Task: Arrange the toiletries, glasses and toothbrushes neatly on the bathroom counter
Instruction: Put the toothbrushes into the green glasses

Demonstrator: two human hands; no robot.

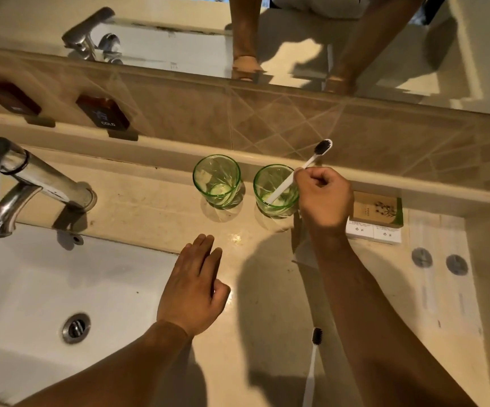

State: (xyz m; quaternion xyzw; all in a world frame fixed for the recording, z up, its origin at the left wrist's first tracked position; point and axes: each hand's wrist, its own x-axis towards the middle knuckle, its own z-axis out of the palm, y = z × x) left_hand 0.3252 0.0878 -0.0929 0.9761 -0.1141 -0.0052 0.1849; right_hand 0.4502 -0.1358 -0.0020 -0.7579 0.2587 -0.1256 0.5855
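Observation:
Two green glasses stand side by side near the back of the counter: the left glass (217, 180) holds nothing, the right glass (276, 190) has a white toothbrush (311, 163) with dark bristles leaning in it, handle end down. My right hand (324, 198) is shut on that toothbrush's handle just above the rim. My left hand (194, 289) lies flat and open on the counter (149, 210) beside the sink. A second white toothbrush (313, 365) lies on the counter near the front, partly under my right forearm. Small toiletry boxes (377, 217) sit right of my right hand.
A white sink (47, 289) with a metal drain (76, 328) fills the left. A chrome tap (26, 183) stands behind it. Two dark dispensers (102, 113) hang on the tiled wall below the mirror (296, 39). Flat white packets (440, 271) lie at the right.

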